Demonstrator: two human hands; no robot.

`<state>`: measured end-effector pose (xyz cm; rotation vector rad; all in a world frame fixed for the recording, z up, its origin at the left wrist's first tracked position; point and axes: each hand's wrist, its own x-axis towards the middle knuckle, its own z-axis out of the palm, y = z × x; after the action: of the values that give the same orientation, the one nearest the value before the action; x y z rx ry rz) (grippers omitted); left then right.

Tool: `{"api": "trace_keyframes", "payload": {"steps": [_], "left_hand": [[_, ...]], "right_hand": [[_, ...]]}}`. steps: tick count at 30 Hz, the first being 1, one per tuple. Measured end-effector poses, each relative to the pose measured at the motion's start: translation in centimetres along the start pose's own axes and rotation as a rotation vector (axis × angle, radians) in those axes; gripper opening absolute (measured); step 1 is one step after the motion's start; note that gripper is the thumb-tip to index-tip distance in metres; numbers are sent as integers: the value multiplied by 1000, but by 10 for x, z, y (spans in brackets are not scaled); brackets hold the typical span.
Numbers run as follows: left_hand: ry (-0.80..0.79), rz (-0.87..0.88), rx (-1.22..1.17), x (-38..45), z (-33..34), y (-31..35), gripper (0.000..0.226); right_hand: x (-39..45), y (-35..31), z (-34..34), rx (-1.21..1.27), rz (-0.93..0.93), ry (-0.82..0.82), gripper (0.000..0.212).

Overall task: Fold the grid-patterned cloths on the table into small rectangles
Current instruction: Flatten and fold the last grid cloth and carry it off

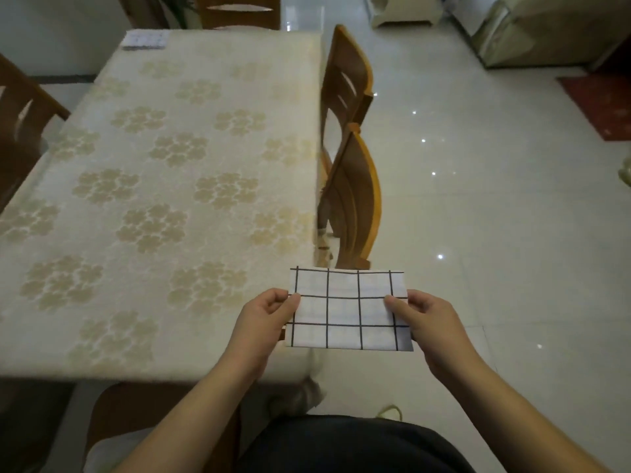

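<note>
Seen from a head-worn camera, the person's left hand (pixel 264 322) and right hand (pixel 428 322) were bare, with no rings, watch or gloves visible. Both forearms were uncovered up to the lower edge of the frame, no sleeve showing. A dark garment (pixel 348 445), plain and unmarked, covered the person's body or lap between the arms.
</note>
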<state>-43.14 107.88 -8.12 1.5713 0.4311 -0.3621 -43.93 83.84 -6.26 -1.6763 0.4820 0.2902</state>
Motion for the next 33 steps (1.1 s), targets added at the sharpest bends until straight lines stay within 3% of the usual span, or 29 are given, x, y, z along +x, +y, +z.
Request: {"api": "trace_keyframes", "payload": {"steps": [5, 15, 26, 33], "left_hand": [[-104, -28, 53, 0, 79, 25, 17], [-125, -25, 115, -1, 213, 36, 15], [-188, -19, 190, 26, 254, 55, 20], [-152, 0, 160, 86, 258, 66, 15]], "right_hand": [[-3, 2, -85, 116, 25, 71, 11], [-1, 24, -211, 292, 49, 161, 11], [24, 41, -243, 198, 67, 289, 11], [81, 13, -237, 342, 159, 206, 9]]}}
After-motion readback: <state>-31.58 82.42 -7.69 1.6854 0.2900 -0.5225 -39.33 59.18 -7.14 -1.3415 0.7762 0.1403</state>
